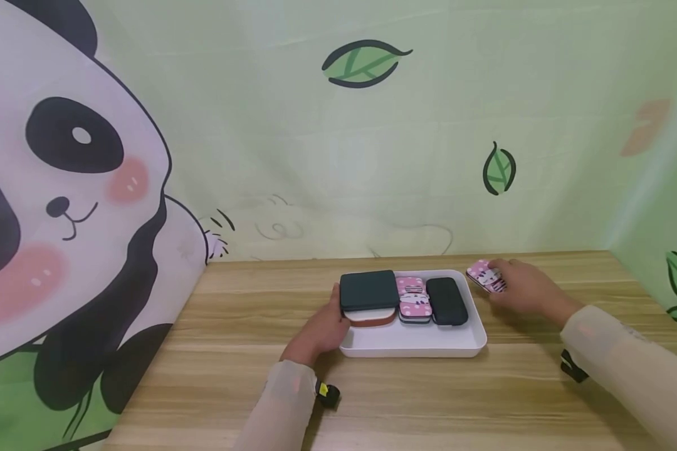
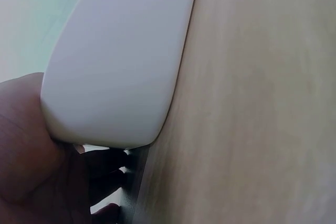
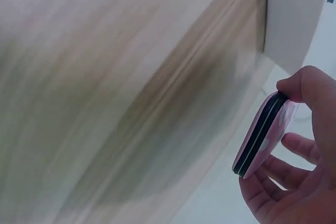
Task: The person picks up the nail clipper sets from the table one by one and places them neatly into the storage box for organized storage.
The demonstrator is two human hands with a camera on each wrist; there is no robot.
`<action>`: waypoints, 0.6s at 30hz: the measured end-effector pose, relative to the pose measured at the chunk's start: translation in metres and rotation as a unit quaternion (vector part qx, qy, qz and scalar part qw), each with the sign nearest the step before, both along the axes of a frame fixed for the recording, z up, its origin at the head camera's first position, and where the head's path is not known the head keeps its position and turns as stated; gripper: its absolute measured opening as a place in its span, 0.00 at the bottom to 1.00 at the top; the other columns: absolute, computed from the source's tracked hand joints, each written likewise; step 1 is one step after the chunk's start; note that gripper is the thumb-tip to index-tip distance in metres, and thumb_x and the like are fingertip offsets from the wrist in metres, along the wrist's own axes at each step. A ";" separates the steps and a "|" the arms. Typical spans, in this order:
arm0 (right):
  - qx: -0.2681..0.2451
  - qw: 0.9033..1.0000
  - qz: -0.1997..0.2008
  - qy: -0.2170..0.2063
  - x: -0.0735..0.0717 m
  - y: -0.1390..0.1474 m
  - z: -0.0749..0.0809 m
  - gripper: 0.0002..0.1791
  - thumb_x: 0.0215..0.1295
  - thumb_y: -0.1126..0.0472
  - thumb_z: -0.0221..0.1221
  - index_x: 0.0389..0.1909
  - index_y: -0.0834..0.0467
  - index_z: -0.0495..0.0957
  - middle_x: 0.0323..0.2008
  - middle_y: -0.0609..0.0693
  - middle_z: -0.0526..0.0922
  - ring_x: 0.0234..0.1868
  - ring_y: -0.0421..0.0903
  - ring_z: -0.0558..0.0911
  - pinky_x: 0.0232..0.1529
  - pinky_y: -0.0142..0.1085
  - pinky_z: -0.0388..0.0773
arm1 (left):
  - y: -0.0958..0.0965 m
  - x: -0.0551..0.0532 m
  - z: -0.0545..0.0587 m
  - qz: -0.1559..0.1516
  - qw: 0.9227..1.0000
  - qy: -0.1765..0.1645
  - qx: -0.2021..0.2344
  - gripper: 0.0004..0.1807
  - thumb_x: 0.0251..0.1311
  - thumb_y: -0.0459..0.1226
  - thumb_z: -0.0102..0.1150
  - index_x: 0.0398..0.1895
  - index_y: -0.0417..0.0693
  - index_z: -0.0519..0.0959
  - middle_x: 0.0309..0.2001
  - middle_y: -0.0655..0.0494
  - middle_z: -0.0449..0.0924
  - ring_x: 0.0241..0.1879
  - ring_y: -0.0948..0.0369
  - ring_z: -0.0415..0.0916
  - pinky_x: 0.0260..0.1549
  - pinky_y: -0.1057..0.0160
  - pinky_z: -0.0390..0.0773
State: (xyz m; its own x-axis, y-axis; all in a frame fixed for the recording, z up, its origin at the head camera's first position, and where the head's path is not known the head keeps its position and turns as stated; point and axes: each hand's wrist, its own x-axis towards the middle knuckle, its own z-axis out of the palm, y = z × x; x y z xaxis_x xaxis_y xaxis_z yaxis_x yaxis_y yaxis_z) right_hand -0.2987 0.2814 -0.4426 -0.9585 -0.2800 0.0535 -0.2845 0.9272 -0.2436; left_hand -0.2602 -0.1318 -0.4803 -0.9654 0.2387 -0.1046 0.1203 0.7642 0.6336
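My right hand (image 1: pixel 521 288) pinches a small flat pink case (image 1: pixel 485 275) with white dots, a cartoon print and a dark edge band, raised beyond the tray's right side. In the right wrist view the pink case (image 3: pixel 264 135) sits between thumb and fingertips. At the left end of a white tray (image 1: pixel 412 341), my left hand (image 1: pixel 321 329) grips the wall. The left wrist view shows the tray's near side (image 2: pixel 115 66); part of that hand is behind it. Inside the tray lie a dark green case (image 1: pixel 368 290) atop a white-and-brown item (image 1: pixel 370 318), another pink case (image 1: pixel 414 302) and a black case (image 1: pixel 448 302).
The wooden table (image 1: pixel 406 401) runs back to a green cloth backdrop (image 1: pixel 293 144) printed with leaves and a large panda (image 1: pixel 84 207). A second green panel (image 1: pixel 666 200) borders the right side. Both wrists carry small black cameras.
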 end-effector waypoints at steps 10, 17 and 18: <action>-0.012 0.999 0.031 0.020 0.008 -0.018 0.016 0.40 0.58 0.55 0.66 0.69 0.67 0.65 0.56 0.68 0.77 0.49 0.59 0.78 0.50 0.54 0.76 | 0.000 -0.001 0.000 -0.002 1.000 -0.003 0.009 0.42 0.72 0.38 0.43 0.81 0.42 0.33 0.77 0.44 0.55 0.64 0.55 0.68 0.68 0.50 0.65; -0.039 0.997 0.072 0.011 0.007 -0.035 0.024 0.39 0.57 0.57 0.67 0.70 0.60 0.68 0.58 0.60 0.79 0.48 0.53 0.78 0.52 0.51 0.78 | 0.000 0.001 0.001 0.001 1.000 -0.001 0.012 0.43 0.72 0.38 0.43 0.81 0.43 0.33 0.78 0.44 0.54 0.64 0.55 0.68 0.69 0.50 0.64; -0.044 0.996 0.078 0.006 0.006 -0.038 0.024 0.39 0.57 0.57 0.68 0.71 0.59 0.68 0.59 0.58 0.78 0.48 0.51 0.78 0.52 0.50 0.78 | 0.000 0.001 0.001 0.000 1.000 -0.001 0.012 0.42 0.72 0.38 0.43 0.81 0.42 0.33 0.78 0.44 0.54 0.65 0.55 0.68 0.69 0.50 0.64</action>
